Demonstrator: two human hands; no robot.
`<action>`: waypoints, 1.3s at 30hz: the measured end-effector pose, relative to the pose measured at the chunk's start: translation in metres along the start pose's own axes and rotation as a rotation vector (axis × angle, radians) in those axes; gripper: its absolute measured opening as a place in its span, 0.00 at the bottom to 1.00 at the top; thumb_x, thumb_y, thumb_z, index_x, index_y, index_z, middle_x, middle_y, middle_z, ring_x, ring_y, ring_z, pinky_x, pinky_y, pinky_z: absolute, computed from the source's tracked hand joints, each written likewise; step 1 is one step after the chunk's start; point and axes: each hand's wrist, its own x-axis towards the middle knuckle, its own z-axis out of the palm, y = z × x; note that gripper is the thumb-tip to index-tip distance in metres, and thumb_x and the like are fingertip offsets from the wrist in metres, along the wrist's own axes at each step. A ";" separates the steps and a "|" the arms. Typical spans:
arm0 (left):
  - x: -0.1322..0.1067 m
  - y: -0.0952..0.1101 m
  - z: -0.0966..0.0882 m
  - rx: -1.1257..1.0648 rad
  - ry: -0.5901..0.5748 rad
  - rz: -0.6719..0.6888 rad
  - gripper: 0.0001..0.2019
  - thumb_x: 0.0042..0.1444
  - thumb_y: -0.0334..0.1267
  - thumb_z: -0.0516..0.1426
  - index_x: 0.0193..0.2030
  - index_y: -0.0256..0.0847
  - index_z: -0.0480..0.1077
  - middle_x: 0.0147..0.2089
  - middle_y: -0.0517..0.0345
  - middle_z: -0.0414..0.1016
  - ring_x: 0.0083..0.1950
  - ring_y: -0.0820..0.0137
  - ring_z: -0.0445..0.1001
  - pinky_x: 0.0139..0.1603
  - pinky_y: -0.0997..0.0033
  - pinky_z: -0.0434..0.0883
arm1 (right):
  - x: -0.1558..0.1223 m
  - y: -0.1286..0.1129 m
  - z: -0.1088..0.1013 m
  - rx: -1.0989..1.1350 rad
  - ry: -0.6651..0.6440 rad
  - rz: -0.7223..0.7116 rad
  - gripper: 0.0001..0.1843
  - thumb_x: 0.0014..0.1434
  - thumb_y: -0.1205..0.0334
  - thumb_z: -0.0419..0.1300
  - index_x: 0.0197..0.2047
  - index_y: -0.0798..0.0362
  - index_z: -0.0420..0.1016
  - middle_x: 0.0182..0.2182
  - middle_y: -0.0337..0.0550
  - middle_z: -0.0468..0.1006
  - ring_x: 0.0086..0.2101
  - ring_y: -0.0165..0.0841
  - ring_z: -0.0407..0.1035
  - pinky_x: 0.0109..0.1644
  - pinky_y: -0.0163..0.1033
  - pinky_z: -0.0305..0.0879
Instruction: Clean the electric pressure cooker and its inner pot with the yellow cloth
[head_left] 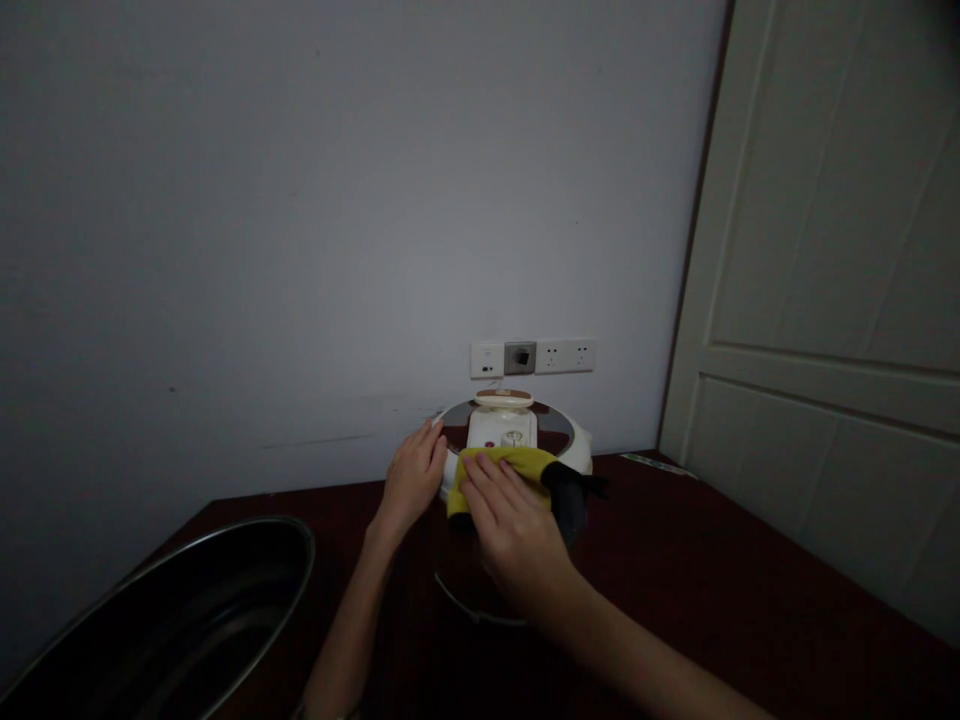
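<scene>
A round white electric cooking appliance point(551, 425) with a dark, glossy top sits on the table near the wall. It has a pale handle point(504, 399) and a white panel with a knob point(514, 437). My left hand point(414, 475) rests against its left rim with fingers extended. In my right hand point(517, 530) is a yellow cloth point(536, 462) with black edging, pressed by the fingers against the front of the appliance. Part of the cloth hangs down dark on the right. The cloth and hand hide the appliance's front edge.
A large dark basin or pot with a metallic rim point(311, 545) stands at the front left of the dark red table point(675, 560). Wall sockets point(564, 355) are behind the appliance. A pale cord point(465, 607) curves below my right hand. A panelled door point(832, 320) borders the right.
</scene>
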 end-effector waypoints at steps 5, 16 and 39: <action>-0.001 -0.001 0.000 -0.001 0.001 0.011 0.23 0.63 0.39 0.42 0.57 0.28 0.65 0.59 0.42 0.66 0.62 0.63 0.63 0.63 0.60 0.59 | 0.004 -0.007 0.008 0.010 0.065 -0.033 0.17 0.60 0.73 0.47 0.46 0.65 0.74 0.50 0.57 0.74 0.54 0.42 0.64 0.57 0.47 0.64; -0.001 0.002 -0.001 -0.018 0.026 -0.006 0.22 0.63 0.39 0.42 0.57 0.30 0.65 0.60 0.44 0.66 0.62 0.63 0.63 0.62 0.57 0.60 | -0.069 0.057 -0.057 0.246 -0.028 -0.214 0.19 0.61 0.73 0.47 0.54 0.61 0.67 0.50 0.51 0.74 0.58 0.34 0.60 0.59 0.41 0.62; -0.002 0.000 -0.001 -0.022 0.033 -0.005 0.22 0.63 0.40 0.42 0.56 0.32 0.66 0.59 0.45 0.67 0.61 0.65 0.64 0.62 0.59 0.60 | 0.055 0.170 0.011 0.816 -0.425 0.078 0.17 0.60 0.65 0.54 0.53 0.48 0.71 0.55 0.41 0.70 0.56 0.31 0.62 0.61 0.47 0.56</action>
